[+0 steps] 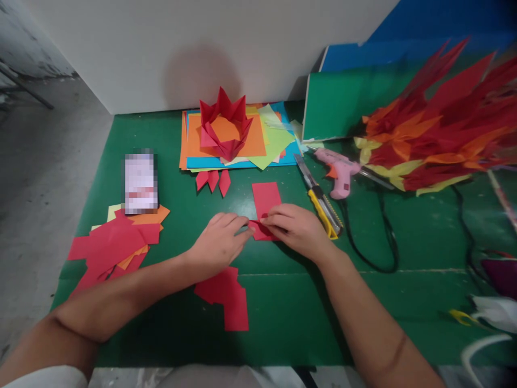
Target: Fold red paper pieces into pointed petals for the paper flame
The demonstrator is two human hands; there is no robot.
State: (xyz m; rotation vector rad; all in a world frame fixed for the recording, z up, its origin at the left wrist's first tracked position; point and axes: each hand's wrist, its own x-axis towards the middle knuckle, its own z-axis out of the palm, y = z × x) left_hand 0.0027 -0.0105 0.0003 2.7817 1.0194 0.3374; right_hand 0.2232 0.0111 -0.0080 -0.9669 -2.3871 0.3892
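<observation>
Between my two hands is a small folded piece of red paper [255, 222], pinched by its edges just above the table. My left hand [220, 240] closes on its left end with thumb and fingertips. From the other side my right hand [297, 229] grips it, fingers pressed together. Flat red paper [266, 196] lies under and beyond the fingertips, partly covered by them. Nearer to me rest cut pieces of red paper [232, 299]. Several folded red paper petals [225, 183] lie farther back, below a red folded-paper ring [244, 134] with pointed tips.
The ring sits on stacked coloured sheets [194, 161]. Right of my hands lie a yellow box cutter [321, 202] and a pink glue gun [341, 170] with a black cord. A phone [140, 183] and red scraps [121, 240] are left. Red-orange paper flowers [452, 124] stand right.
</observation>
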